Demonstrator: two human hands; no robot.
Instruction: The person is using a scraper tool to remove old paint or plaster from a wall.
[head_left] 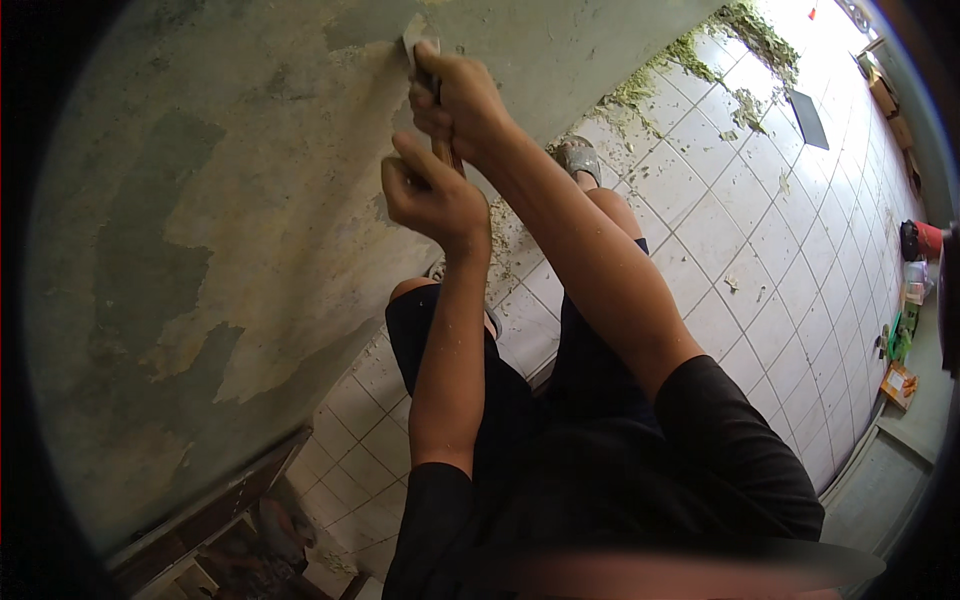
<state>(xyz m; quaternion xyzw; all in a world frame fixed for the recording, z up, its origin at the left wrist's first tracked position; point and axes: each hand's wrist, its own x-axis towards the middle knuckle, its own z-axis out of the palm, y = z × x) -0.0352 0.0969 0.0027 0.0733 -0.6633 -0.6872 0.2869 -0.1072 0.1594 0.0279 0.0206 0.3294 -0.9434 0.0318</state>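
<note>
Scraper (pixel 414 35) at the wall's (pixel 300 200) far part, gripped in your right hand (pixel 465 100), left hand (pixel 440 205) curled nearer, its hold unclear: you're seemingly scraping, and next need steady, low-angled pressure.

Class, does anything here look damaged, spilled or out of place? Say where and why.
Yes: the wall is patchy, its surface coating missing in ragged areas, and greenish flakes litter the white tiled floor, heaped towards the upper right.

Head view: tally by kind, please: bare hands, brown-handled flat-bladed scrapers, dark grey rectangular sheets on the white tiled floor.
Bare hands: 2 (left hand, right hand)
Scraper: 1
Dark grey sheet: 1
Total: 4
</note>
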